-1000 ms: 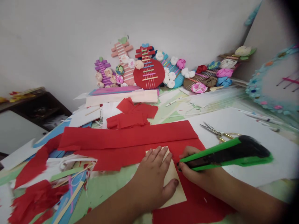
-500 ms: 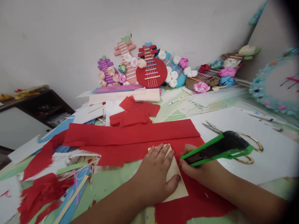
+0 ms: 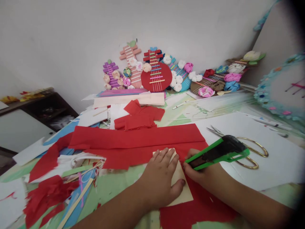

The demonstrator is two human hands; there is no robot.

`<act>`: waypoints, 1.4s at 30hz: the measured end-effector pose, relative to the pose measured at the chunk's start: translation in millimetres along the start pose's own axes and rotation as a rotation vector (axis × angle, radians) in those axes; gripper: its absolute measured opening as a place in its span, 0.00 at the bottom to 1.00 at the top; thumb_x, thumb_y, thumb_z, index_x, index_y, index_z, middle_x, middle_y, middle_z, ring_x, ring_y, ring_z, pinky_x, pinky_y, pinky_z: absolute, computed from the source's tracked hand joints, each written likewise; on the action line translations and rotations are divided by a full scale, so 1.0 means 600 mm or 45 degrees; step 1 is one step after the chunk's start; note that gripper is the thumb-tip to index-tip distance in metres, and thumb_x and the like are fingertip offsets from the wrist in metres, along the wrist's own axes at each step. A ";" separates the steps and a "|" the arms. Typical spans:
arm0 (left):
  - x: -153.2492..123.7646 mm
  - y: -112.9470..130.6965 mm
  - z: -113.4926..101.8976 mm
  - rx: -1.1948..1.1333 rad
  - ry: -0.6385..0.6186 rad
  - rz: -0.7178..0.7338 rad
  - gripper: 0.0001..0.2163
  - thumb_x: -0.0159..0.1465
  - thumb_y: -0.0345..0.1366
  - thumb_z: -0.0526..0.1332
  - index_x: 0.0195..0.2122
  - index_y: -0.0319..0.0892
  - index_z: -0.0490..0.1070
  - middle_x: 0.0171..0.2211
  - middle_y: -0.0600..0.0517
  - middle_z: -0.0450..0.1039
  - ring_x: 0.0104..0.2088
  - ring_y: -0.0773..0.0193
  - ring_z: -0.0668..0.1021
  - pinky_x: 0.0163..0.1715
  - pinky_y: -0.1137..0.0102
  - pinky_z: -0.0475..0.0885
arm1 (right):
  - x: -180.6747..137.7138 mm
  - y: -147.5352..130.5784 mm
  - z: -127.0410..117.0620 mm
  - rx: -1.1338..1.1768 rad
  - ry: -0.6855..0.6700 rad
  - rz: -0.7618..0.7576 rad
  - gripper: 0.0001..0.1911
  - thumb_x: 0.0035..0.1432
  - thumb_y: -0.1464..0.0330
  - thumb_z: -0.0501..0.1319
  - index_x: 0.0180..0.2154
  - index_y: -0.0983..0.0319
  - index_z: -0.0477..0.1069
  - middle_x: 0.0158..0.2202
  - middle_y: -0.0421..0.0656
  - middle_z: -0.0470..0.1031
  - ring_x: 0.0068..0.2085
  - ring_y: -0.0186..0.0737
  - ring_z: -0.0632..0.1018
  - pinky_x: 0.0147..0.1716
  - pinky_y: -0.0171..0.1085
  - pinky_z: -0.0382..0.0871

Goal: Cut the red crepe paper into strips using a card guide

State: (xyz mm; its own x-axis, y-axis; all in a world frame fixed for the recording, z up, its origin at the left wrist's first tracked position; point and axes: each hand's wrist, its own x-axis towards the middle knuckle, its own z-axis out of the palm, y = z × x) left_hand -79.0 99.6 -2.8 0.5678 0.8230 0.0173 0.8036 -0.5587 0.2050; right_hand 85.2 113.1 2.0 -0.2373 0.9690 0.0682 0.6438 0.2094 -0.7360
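Observation:
My left hand (image 3: 164, 179) lies flat with fingers spread, pressing on a thin cream board (image 3: 183, 192). Beneath the board is red crepe-like paper (image 3: 177, 216), which shows on both sides of it. My right hand (image 3: 202, 173) grips a green and black utility knife (image 3: 218, 153). The knife's front end points at the board's right edge; its blade tip is hidden by my fingers. Just beyond my hands a long folded red strip (image 3: 138, 136) stretches across the table. Gold-handled scissors (image 3: 254, 146) rest half open on white paper (image 3: 274, 168) to the right of the knife.
Red scraps (image 3: 51, 197) and thin coloured strips lie at the left. A red paper pile (image 3: 143, 116) sits behind the long strip. Several decorated lute-shaped crafts (image 3: 156, 76) lean along the wall. A dark cabinet (image 3: 54, 111) stands at far left, a flower-trimmed round piece (image 3: 281, 89) at right.
The utility knife's rear end has swung slightly left and toward me, in my right hand. My left hand keeps its place on the board. The whole view has shifted a little.

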 end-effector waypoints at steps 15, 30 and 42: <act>0.001 0.002 -0.005 -0.011 -0.030 -0.007 0.27 0.61 0.48 0.46 0.58 0.37 0.50 0.59 0.45 0.46 0.57 0.53 0.50 0.54 0.55 0.47 | 0.000 -0.001 -0.004 0.027 0.072 -0.022 0.09 0.49 0.65 0.50 0.21 0.58 0.53 0.18 0.37 0.63 0.22 0.36 0.69 0.23 0.35 0.62; 0.002 -0.001 0.004 0.020 -0.007 -0.001 0.27 0.61 0.47 0.47 0.58 0.37 0.51 0.59 0.44 0.47 0.57 0.53 0.51 0.54 0.55 0.46 | 0.003 0.003 -0.002 0.065 0.017 0.000 0.09 0.48 0.67 0.52 0.19 0.59 0.52 0.16 0.36 0.62 0.21 0.34 0.67 0.22 0.34 0.60; 0.001 0.002 0.001 0.036 -0.018 -0.012 0.27 0.61 0.46 0.47 0.57 0.36 0.51 0.58 0.44 0.47 0.57 0.52 0.51 0.53 0.54 0.47 | 0.003 0.004 0.000 0.002 -0.016 -0.023 0.09 0.47 0.68 0.51 0.19 0.59 0.53 0.17 0.36 0.63 0.21 0.34 0.68 0.22 0.34 0.60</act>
State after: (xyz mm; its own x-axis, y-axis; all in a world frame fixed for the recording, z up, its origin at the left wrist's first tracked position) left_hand -77.4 99.2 -3.0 0.5622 0.8270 0.0014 0.8137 -0.5535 0.1775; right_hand 86.2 115.3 0.7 -0.2581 0.9633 0.0733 0.6380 0.2269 -0.7359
